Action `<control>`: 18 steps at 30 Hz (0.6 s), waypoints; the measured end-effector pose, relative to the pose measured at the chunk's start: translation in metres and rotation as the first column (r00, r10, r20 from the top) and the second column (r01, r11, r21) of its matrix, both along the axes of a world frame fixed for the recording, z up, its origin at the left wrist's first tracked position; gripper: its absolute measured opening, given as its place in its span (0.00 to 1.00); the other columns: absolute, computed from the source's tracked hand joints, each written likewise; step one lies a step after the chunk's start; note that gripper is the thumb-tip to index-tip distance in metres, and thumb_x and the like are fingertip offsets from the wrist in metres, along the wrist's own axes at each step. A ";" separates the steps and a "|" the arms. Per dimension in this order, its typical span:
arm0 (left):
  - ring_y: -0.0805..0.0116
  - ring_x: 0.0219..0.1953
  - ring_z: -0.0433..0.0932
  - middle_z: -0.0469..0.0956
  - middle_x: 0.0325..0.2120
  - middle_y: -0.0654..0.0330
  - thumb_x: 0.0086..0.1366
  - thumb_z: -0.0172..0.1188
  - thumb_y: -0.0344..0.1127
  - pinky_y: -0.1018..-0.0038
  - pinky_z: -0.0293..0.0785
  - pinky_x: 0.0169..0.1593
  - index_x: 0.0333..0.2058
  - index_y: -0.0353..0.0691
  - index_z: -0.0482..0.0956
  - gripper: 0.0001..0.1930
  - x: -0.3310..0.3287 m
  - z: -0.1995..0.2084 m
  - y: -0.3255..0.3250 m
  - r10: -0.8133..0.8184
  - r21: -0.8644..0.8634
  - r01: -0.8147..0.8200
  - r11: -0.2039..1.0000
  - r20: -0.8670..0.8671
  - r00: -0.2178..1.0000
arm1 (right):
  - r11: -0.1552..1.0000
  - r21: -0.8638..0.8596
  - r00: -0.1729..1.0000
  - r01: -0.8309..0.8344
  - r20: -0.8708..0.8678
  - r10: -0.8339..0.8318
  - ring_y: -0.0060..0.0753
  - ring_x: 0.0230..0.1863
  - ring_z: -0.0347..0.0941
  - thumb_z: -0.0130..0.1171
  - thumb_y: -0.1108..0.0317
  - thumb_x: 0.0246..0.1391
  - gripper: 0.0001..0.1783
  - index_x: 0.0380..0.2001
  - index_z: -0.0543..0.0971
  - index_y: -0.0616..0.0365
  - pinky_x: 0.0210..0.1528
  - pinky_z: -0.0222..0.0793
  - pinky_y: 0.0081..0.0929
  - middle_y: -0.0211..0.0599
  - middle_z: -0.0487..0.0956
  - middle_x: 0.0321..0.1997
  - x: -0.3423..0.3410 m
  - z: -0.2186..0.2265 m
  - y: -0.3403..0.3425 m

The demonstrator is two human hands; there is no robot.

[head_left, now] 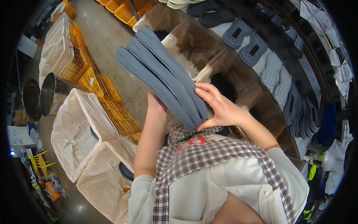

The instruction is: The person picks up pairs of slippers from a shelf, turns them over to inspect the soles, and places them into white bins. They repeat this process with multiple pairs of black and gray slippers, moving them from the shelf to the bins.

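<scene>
A stack of several blue-grey shoe soles [164, 74] is held up in front of my chest, slanting from upper left to lower right. From the near left side my left hand [156, 102] supports it; most of its fingers are hidden behind the soles. My right hand [220, 106] grips the stack's right edge near its lower end, thumb toward me and fingers on the far side. On the bench to the right lie blue-grey clog uppers [253, 48], pale perforated clog uppers [282, 83] and a nested pile of grey clog uppers [302, 115].
Two cloth-lined bins [76, 140] stand at my left, with dark pieces inside. Behind them run yellow plastic crates [91, 80] and a metal drum [52, 95]. Open lined compartments [194, 48] sit under the bench. More orange crates [128, 13] stand at the far end.
</scene>
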State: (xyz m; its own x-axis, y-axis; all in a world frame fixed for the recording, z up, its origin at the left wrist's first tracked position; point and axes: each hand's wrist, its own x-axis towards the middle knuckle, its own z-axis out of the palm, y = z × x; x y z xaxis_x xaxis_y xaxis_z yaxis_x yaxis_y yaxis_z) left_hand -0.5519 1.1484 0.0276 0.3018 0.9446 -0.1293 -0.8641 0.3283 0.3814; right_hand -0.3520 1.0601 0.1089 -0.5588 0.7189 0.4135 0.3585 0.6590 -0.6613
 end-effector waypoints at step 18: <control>0.61 0.45 0.76 0.75 0.45 0.55 0.65 0.50 0.50 0.66 0.76 0.46 0.49 0.36 0.71 0.24 0.004 -0.015 -0.009 -0.055 -0.090 0.051 0.995 -0.039 0.998 | 0.950 -0.312 0.983 0.008 -0.171 -0.064 0.41 0.60 0.59 0.68 0.43 0.39 0.55 0.65 0.54 0.56 0.61 0.56 0.34 0.44 0.60 0.61 0.000 -0.002 0.008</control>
